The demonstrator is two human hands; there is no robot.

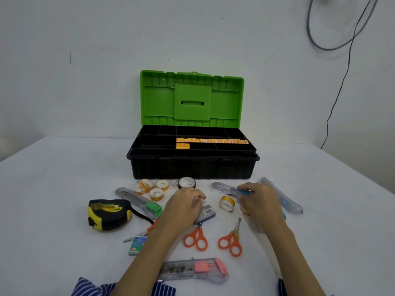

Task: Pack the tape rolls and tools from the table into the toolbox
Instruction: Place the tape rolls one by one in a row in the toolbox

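Observation:
The toolbox point(192, 167) stands open at the table's back, green lid point(192, 99) upright, with a row of yellow tape rolls point(211, 141) in its black tray. In front lie several small tape rolls point(149, 188), a brown roll point(187, 182) and a single yellow roll point(227, 202). My left hand point(183, 206) lies palm down with curled fingers, partly over a small grey box point(207, 212); what is under it is hidden. My right hand point(260, 201) pinches the blue end of a utility knife point(224, 186) lying on the table.
On the left are a yellow-black tape measure point(108, 213) and a green cutter point(139, 200). Two orange scissors point(196, 238) point(232, 242), a staple box point(136, 244) and a pink cutter point(192, 270) lie near me. A clear cutter point(282, 197) lies right. A cable point(342, 82) hangs on the wall.

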